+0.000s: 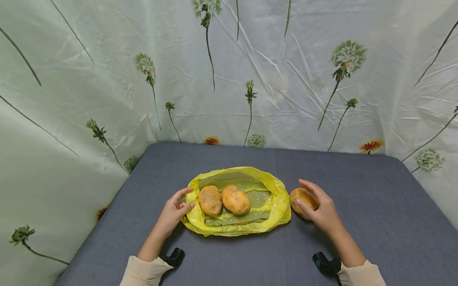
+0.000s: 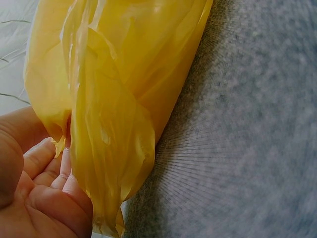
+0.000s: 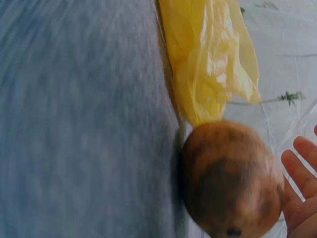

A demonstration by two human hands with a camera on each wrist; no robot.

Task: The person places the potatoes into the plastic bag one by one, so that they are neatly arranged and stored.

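Observation:
A yellow plastic bag [image 1: 280,206] lies with its mouth spread wide. Inside, toward its left end, are two potatoes, a left one [image 1: 210,201] and a right one [image 1: 236,200], side by side. My left hand [image 1: 173,210] holds the bag's left rim between thumb and fingers; in the left wrist view the bag's folds [image 2: 114,124] partly hide the fingertips. Just outside the bag's right end, a third potato [image 1: 303,202] rests on the table. My right hand [image 1: 323,210] is around it with fingers spread; the right wrist view shows straight fingers [image 3: 299,173] beside this potato.
Dark grey cloth covers the table [image 1: 368,198]. Behind and to the left hangs a pale curtain [image 1: 279,79] with a dandelion print. A black strap device [image 1: 175,257] is on the left wrist, and another black device [image 1: 325,263] is on the right wrist.

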